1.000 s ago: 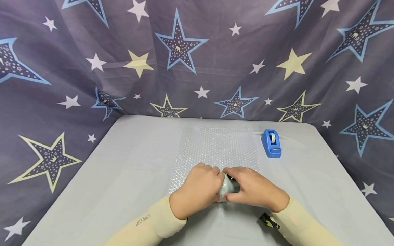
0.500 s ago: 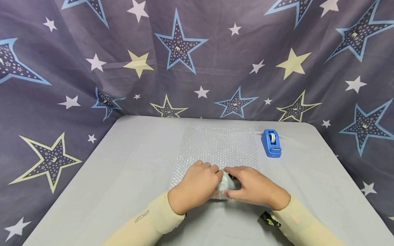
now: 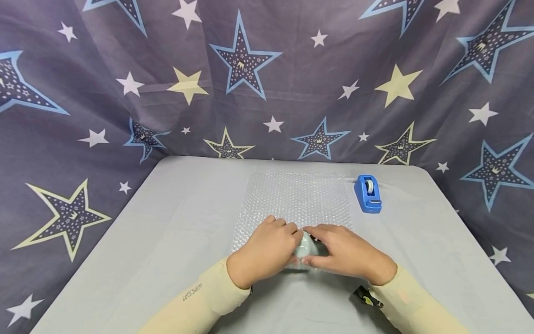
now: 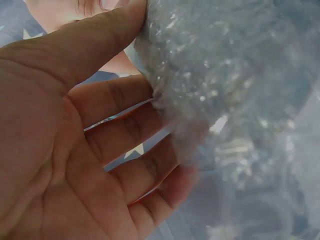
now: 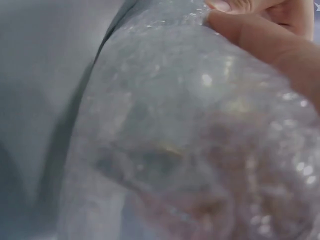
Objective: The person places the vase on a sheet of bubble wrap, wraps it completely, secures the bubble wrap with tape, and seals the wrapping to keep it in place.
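Between the two hands lies a pale green, rounded thing (image 3: 306, 247) at the near end of a clear bubble wrap sheet (image 3: 297, 197). In both wrist views layers of bubble wrap cover it, and its kind does not show. My left hand (image 3: 264, 253) holds its left side; the left wrist view has the thumb and bent fingers (image 4: 132, 132) against the edge of the bubble wrap (image 4: 225, 90). On the other side my right hand (image 3: 352, 254) curls round it. In the right wrist view a thumb (image 5: 260, 37) presses on the bubble wrap (image 5: 145, 95).
A blue tape dispenser (image 3: 368, 195) with a roll of tape stands at the right, beside the sheet's far part. The grey-covered table (image 3: 183, 208) meets a star-patterned curtain (image 3: 267, 111) at the back and sides. A small black device (image 3: 367, 297) sits under the right sleeve.
Both hands and the wrapped thing have shifted slightly away from the body, toward the far end of the sheet, mostly in the first half second. The tape dispenser stays put.
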Tool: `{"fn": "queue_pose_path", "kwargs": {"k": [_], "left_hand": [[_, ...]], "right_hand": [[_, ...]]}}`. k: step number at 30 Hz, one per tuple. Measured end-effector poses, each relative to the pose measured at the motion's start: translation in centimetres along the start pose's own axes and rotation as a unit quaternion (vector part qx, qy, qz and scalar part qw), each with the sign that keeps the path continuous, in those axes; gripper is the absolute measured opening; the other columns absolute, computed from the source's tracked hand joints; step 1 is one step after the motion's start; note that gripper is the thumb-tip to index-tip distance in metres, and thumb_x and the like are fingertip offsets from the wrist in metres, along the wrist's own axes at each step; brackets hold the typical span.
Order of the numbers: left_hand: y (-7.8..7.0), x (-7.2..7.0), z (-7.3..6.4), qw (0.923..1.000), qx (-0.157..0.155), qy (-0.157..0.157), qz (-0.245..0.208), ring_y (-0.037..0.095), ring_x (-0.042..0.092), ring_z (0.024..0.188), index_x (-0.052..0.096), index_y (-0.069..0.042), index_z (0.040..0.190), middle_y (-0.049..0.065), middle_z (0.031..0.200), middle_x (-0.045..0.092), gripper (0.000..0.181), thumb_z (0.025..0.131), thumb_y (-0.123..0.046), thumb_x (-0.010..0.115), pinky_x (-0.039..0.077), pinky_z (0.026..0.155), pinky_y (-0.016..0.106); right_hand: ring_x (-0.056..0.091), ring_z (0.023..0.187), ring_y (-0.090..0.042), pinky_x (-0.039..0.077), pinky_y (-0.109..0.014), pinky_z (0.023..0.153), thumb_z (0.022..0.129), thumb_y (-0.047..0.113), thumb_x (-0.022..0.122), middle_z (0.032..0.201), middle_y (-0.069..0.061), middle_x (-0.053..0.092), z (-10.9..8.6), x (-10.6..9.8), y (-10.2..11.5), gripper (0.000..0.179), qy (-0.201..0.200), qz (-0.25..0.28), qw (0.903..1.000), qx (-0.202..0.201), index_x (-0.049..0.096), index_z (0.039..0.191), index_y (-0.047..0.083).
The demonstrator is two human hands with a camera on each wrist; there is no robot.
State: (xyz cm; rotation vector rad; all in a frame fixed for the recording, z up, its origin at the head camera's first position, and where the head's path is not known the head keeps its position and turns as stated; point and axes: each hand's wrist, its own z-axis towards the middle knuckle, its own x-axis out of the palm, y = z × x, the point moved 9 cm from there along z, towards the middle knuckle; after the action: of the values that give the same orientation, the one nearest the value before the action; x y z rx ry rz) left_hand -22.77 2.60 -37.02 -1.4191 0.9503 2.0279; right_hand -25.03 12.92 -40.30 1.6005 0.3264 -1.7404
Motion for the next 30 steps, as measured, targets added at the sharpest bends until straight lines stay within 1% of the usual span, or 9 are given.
{"fn": "queue_pose_path", "kwargs": {"k": [3, 6, 10, 13, 17, 22, 26, 30], "left_hand": [[0.0, 0.0, 0.0, 1.0, 0.002, 0.001, -0.003, 0.017, 0.067, 0.083, 0.075, -0.017, 0.117, -0.005, 0.1, 0.073, 0.056, 0.078, -0.056, 0.082, 0.048, 0.071, 0.034], [0.1, 0.2, 0.0, 0.9999, 0.0, 0.008, -0.007, 0.017, 0.067, 0.087, 0.074, -0.016, 0.121, -0.004, 0.104, 0.073, 0.055, 0.082, -0.054, 0.08, 0.048, 0.073, 0.034], [0.2, 0.5, 0.0, 0.9997, -0.001, 0.02, -0.012, 0.018, 0.067, 0.092, 0.071, -0.015, 0.127, -0.003, 0.111, 0.073, 0.057, 0.085, -0.052, 0.078, 0.048, 0.076, 0.034], [0.3, 0.8, 0.0, 0.9995, 0.001, 0.026, -0.017, 0.018, 0.068, 0.095, 0.07, -0.013, 0.13, -0.002, 0.114, 0.073, 0.058, 0.087, -0.052, 0.077, 0.049, 0.077, 0.035], [0.7, 1.0, 0.1, 0.9992, -0.001, 0.025, -0.032, 0.018, 0.069, 0.095, 0.071, -0.013, 0.127, -0.002, 0.113, 0.074, 0.056, 0.088, -0.052, 0.076, 0.05, 0.078, 0.035], [1.0, 0.9, 0.2, 0.9985, -0.004, 0.014, -0.052, 0.017, 0.069, 0.092, 0.072, -0.014, 0.117, -0.003, 0.108, 0.075, 0.049, 0.087, -0.052, 0.076, 0.049, 0.075, 0.035], [1.0, 0.7, 0.2, 0.9986, -0.003, 0.006, -0.053, 0.017, 0.069, 0.09, 0.072, -0.014, 0.113, -0.003, 0.104, 0.075, 0.046, 0.087, -0.052, 0.076, 0.049, 0.074, 0.035], [1.0, 0.7, 0.3, 0.9985, -0.002, 0.009, -0.053, 0.017, 0.069, 0.091, 0.072, -0.014, 0.113, -0.003, 0.104, 0.074, 0.045, 0.088, -0.051, 0.076, 0.049, 0.075, 0.035]], "right_hand": [[0.067, 0.115, -0.014, 0.054, -0.044, 0.095, 0.092, 0.062, 0.067, 0.128, 0.003, 0.07, -0.1, -0.3, 0.2, 0.07, 0.005, -0.008, 1.0, 0.002, 0.061, 0.143, 0.015], [0.066, 0.118, -0.016, 0.053, -0.047, 0.094, 0.092, 0.06, 0.067, 0.131, 0.002, 0.069, -0.2, -0.5, 0.4, 0.069, 0.004, -0.01, 0.9999, -0.003, 0.06, 0.144, 0.014], [0.065, 0.121, -0.017, 0.054, -0.046, 0.095, 0.093, 0.055, 0.068, 0.134, 0.001, 0.067, -0.1, -0.6, 0.6, 0.067, -0.004, -0.002, 0.9998, -0.019, 0.059, 0.144, 0.012], [0.066, 0.121, -0.018, 0.054, -0.045, 0.097, 0.093, 0.052, 0.069, 0.135, -0.001, 0.067, 0.1, -0.6, 0.8, 0.066, -0.009, 0.005, 0.9996, -0.026, 0.059, 0.144, 0.01], [0.065, 0.124, -0.02, 0.053, -0.045, 0.101, 0.096, 0.049, 0.066, 0.138, -0.003, 0.066, 0.2, -0.5, 0.7, 0.065, -0.003, 0.014, 0.9996, -0.023, 0.057, 0.146, 0.009], [0.061, 0.131, -0.02, 0.05, -0.044, 0.106, 0.099, 0.049, 0.062, 0.143, -0.001, 0.063, 0.2, -0.1, 0.2, 0.064, 0.017, 0.026, 0.9995, -0.007, 0.054, 0.15, 0.011], [0.059, 0.134, -0.019, 0.048, -0.043, 0.109, 0.099, 0.049, 0.061, 0.145, 0.001, 0.062, 0.2, 0.1, -0.1, 0.063, 0.027, 0.033, 0.9991, 0.0, 0.053, 0.15, 0.012], [0.059, 0.134, -0.019, 0.048, -0.043, 0.109, 0.099, 0.049, 0.061, 0.145, 0.001, 0.062, 0.1, 0.2, -0.1, 0.063, 0.029, 0.031, 0.9991, -0.002, 0.053, 0.15, 0.013]]}}
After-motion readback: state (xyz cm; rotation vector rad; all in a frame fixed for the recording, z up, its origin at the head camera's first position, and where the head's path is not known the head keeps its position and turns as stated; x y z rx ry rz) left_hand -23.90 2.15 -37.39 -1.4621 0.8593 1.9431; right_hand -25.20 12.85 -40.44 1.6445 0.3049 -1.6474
